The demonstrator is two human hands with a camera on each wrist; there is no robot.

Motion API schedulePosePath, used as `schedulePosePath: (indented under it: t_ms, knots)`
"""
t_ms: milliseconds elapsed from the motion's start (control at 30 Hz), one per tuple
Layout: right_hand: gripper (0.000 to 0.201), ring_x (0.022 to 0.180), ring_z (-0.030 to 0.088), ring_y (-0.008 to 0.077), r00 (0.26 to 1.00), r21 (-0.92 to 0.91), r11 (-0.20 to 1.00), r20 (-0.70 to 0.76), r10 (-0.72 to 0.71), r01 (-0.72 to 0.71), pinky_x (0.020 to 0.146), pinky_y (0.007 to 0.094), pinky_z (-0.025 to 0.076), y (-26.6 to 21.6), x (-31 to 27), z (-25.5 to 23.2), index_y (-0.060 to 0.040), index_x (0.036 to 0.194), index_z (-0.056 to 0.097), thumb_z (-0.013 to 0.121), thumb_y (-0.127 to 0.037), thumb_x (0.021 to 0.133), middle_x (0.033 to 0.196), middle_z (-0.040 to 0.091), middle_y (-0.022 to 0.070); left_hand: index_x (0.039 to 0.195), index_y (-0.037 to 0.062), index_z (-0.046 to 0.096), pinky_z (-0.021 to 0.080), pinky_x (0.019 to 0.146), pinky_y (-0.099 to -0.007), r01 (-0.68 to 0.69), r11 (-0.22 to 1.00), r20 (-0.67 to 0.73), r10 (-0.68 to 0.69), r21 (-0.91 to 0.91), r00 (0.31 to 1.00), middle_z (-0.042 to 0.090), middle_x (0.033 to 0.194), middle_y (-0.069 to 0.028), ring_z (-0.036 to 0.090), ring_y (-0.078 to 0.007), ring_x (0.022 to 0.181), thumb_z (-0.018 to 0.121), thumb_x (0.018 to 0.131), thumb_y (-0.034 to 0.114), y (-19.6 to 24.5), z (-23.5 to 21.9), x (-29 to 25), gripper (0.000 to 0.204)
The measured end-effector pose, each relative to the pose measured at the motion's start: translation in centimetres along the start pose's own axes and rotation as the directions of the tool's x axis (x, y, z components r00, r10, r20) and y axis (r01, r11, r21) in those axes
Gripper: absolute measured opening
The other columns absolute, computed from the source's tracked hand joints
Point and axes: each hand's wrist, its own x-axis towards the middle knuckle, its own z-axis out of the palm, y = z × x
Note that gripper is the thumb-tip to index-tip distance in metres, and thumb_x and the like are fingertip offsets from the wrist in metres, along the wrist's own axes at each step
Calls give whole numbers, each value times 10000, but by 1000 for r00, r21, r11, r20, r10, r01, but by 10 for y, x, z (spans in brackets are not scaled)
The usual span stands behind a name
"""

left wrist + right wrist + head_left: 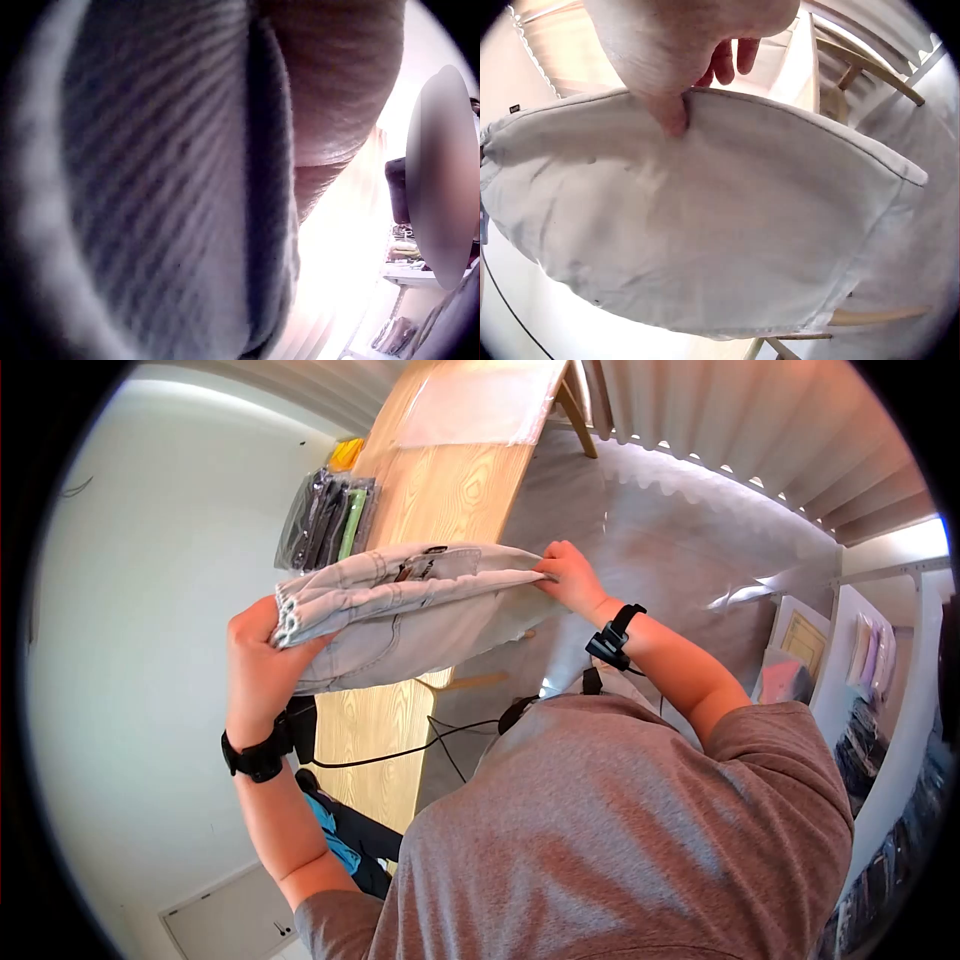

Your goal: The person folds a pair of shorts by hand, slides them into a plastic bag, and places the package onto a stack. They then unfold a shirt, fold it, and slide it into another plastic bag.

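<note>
A pale grey denim garment [400,600] is stretched between both hands in front of the chest. Its left end is bunched and gathered, and a small dark label shows along the upper side. The left hand [262,660] grips the bunched end from below. In the left wrist view, ribbed cloth [157,180] fills most of the picture, close against the left hand [337,82]. At the other end, the right hand [575,580] pinches the top edge. The right wrist view shows the thumb of the right hand [690,52] pressed on the near side of the hanging cloth [727,217].
Beyond the garment runs a long wooden table [450,490] with a clear plastic sheet [480,405]. Bagged folded clothes [325,520] stand at its left edge. Shelves [850,650] with packed garments are on the right. A black cable [400,757] hangs from the left wrist.
</note>
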Motion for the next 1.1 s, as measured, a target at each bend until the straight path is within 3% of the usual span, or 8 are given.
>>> schedulePosePath:
  t_ms: [100,233,300,400,567,733,933,1100]
  knots:
    - [113,954,554,264,967,-37,973,-110,-230,227,795,355,455,7,-3,18,-101,795,683,726,-103,691,1004,626,43,982,-27,665,485,751,-266,11,1000,-24,-11,-5,1000,683,933,-87,625,-138,819,721,689,-16,1,-11,-18,299]
    - [159,961,576,288,956,119,951,42,-292,285,779,365,458,30,-7,51,-129,842,704,728,-105,687,1026,646,72,984,-45,655,467,794,-258,84,994,-45,-88,-76,995,676,979,-87,607,-140,879,699,706,-21,-25,-38,-55,282]
    - [184,864,608,265,917,200,976,399,4,-92,751,352,468,29,-9,56,-82,859,695,742,-169,703,906,661,113,1000,-40,652,462,799,-254,139,988,-90,-145,-75,985,672,969,-68,592,-125,880,699,728,2,-50,-50,-77,279]
    - [260,738,610,234,825,74,930,491,280,-360,689,334,472,4,3,51,-32,869,678,751,-236,726,786,647,125,1035,-32,644,464,786,-252,360,904,-213,-407,-229,888,657,963,-37,574,-100,870,667,794,53,-97,-63,-120,257]
    - [294,692,592,174,834,163,950,534,141,-266,648,302,463,-33,24,60,2,849,651,756,-251,743,739,627,90,1057,-39,631,465,790,-255,572,724,-272,-682,-385,679,654,983,-43,582,-110,884,624,852,95,-179,-57,-209,245]
    - [334,794,613,166,800,232,953,600,18,-196,717,290,469,-83,85,111,-26,952,619,771,-215,723,879,661,81,1128,-30,577,455,811,-253,490,535,-296,-824,-688,484,643,1023,-52,586,-113,899,627,879,131,-282,-37,-304,301]
    - [280,800,616,166,477,-84,979,863,166,-188,731,287,469,-96,151,142,-3,931,664,728,-223,770,837,666,89,1114,-15,573,450,774,-244,418,300,-143,-919,-857,367,641,988,-32,573,-106,850,596,906,164,-340,81,-352,275]
    - [312,799,613,168,412,-73,991,904,112,-109,729,288,469,-127,204,250,5,968,653,714,-246,794,850,666,103,1148,11,553,445,770,-260,469,160,-66,-976,-868,209,618,995,-28,551,-117,861,578,921,267,-376,78,-389,343]
